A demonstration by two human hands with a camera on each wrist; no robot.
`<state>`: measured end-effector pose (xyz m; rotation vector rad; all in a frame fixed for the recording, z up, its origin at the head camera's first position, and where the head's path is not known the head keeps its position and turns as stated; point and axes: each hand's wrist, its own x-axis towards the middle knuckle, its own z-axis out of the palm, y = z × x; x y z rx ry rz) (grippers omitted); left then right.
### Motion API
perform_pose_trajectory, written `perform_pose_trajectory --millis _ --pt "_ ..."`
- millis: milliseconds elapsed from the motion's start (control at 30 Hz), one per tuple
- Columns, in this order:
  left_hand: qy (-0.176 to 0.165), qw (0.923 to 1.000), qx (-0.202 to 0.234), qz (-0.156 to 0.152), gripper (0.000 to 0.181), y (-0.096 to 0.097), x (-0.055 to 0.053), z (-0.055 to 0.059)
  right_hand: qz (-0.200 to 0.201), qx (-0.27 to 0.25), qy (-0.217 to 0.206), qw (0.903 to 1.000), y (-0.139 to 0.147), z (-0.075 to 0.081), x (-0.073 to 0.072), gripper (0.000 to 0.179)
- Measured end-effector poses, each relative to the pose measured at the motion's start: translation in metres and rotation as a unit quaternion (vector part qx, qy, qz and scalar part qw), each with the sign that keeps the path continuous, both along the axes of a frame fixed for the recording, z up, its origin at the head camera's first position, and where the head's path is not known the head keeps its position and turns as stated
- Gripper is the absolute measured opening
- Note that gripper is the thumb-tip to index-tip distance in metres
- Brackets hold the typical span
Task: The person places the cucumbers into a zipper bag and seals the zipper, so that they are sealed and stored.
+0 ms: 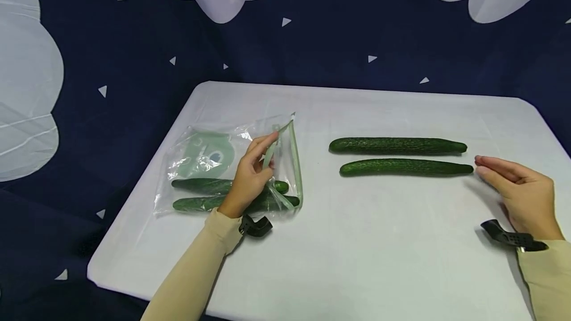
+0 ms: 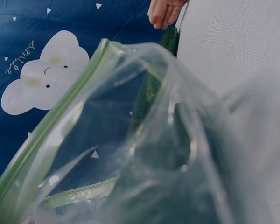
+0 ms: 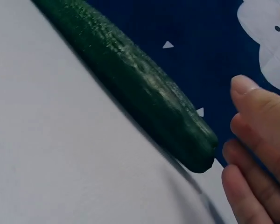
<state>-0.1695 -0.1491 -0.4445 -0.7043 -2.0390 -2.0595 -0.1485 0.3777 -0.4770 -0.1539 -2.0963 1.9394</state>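
Observation:
My left hand (image 1: 251, 178) pinches the green-edged mouth of a clear zip-lock bag (image 1: 296, 162) on the left half of the table. Two cucumbers lie inside it, an upper one (image 1: 200, 185) and a lower one (image 1: 194, 204), partly hidden by the hand and wrist. The bag's mouth stands partly parted in the left wrist view. Two more cucumbers rest side by side to the right, a far one (image 1: 398, 146) and a near one (image 1: 405, 167). Beside their right ends hovers my right hand (image 1: 524, 194), fingers loosely extended and apart from the cucumber (image 3: 144, 93) in the right wrist view.
A white-covered table (image 1: 379, 251) with rounded corners carries everything. Behind it hangs a dark blue cloth (image 1: 321, 48) with white clouds and triangles. Black wrist mounts (image 1: 513, 237) sit on both wrists. The bag bears a pale green printed patch (image 1: 192, 150).

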Motion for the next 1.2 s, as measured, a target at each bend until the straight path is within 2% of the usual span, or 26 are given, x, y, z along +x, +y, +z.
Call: perform_pose_trajectory --millis 100,233,433,633,733,833,1067,1200 --pt "-0.004 1.0 -0.006 0.001 0.084 0.002 -0.001 -0.001 0.015 0.087 -0.017 0.9959 0.005 -0.004 -0.003 0.049" --pt "-0.006 0.9999 -0.013 0.004 0.084 0.003 -0.004 -0.002 0.046 0.21 -0.036 0.976 0.009 -0.009 -0.005 0.053" --pt "-0.007 0.9998 -0.018 0.007 0.082 0.002 -0.007 -0.003 0.076 0.288 -0.063 0.9526 0.012 -0.01 -0.013 0.059" --pt "-0.015 0.9997 -0.019 0.007 0.082 0.0 -0.006 -0.003 0.116 0.335 -0.08 0.9316 0.01 -0.005 -0.017 0.058" --pt "-0.015 0.9996 -0.021 0.011 0.083 -0.004 -0.004 -0.002 0.135 0.361 -0.068 0.9203 0.002 -0.005 -0.021 0.058" --pt "-0.013 0.9996 -0.019 0.014 0.085 -0.006 -0.001 0.0 0.147 0.376 -0.05 0.9135 -0.007 -0.003 -0.023 0.056" --pt "-0.014 0.9997 -0.015 0.015 0.084 -0.005 0.0 0.0 0.142 0.374 -0.028 0.9158 -0.012 -0.001 -0.022 0.05" --pt "-0.02 0.9996 -0.016 0.013 0.083 0.001 -0.001 0.0 0.138 0.375 -0.035 0.9158 -0.005 -0.002 -0.018 0.049"
